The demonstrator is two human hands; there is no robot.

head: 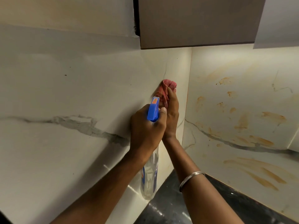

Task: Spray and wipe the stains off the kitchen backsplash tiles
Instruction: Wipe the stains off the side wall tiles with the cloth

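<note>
Head view shows the wiping step in hand: the right hand [171, 113] bunches a pink cloth [168, 88] and presses it against the left-hand backsplash tiles [64, 94] near the corner, while the left hand [146, 130] is wrapped round the neck of the spray bottle [149, 180], nozzle toward the wall. Orange-brown stains [242, 122] on the right wall look untouched, so the next move likely calls for spraying and rubbing there. The cloth buries the right fingertips, the trigger finger is hidden, and the bottle's label is unreadable.
</note>
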